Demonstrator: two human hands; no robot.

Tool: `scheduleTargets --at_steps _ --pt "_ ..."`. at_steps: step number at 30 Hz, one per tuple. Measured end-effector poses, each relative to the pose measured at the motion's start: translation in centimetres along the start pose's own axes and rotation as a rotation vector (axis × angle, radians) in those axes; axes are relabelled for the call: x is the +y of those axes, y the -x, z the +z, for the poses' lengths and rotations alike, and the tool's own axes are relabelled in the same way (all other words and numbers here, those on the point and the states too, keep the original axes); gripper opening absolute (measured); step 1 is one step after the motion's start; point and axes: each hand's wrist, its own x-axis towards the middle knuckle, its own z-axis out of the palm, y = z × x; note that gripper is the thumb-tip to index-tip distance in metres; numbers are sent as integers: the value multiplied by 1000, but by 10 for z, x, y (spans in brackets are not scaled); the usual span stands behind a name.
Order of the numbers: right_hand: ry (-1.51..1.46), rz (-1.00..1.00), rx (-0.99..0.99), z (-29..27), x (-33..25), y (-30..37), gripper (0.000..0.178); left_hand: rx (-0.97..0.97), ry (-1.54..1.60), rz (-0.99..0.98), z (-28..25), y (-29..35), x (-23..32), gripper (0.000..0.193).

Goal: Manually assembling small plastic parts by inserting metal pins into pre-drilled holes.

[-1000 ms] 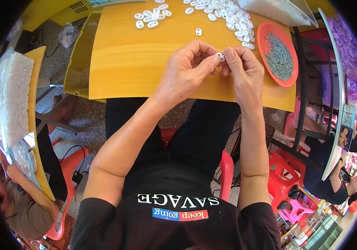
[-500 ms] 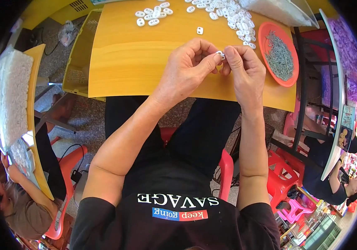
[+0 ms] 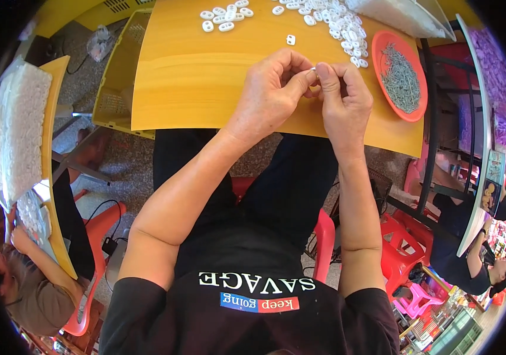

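Note:
Over the near part of the yellow table, my left hand (image 3: 269, 94) and my right hand (image 3: 343, 105) meet at their fingertips. Both pinch a small white plastic piece (image 3: 313, 69), mostly covered by the thumbs and fingers. Beyond the hands lies a single squarish white piece (image 3: 291, 39) with two holes. Farther off at the left is a small group of white oval two-hole pieces (image 3: 226, 26). A larger heap of the same white pieces (image 3: 347, 29) spreads at the far right. An orange-red plate (image 3: 423, 97) full of grey metal screws or pins stands right of my right hand.
The yellow table (image 3: 188, 89) ends just in front of my lap. A clear bag of white pieces (image 3: 401, 15) sits at its far right. A yellow crate (image 3: 108, 100) stands beside the table's left edge. Other people work at tables on both sides; red plastic chairs (image 3: 392, 236) stand at right.
The table and its contents sit slightly farther right in the picture. The white piece is turned and more covered by my fingertips; both hands keep their pinch.

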Motion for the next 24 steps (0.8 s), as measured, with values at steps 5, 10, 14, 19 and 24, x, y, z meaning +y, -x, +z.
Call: scheduleTargets --at_steps 5,10,14,19,24 --pt "-116 174 -131 -21 -9 -9 17 -28 11 -5 1 0 3 17" --pt "24 -52 -202 -33 -10 -16 14 -43 26 4 0 1 5 12" --pt "170 -240 -269 -40 -6 -25 11 -51 16 4 0 1 6 12" --pt "268 -467 -314 -40 -12 -33 10 -51 31 -26 1 0 7 12" --pt "300 -498 -277 -35 -7 -31 10 -64 44 -44 2 0 7 13"
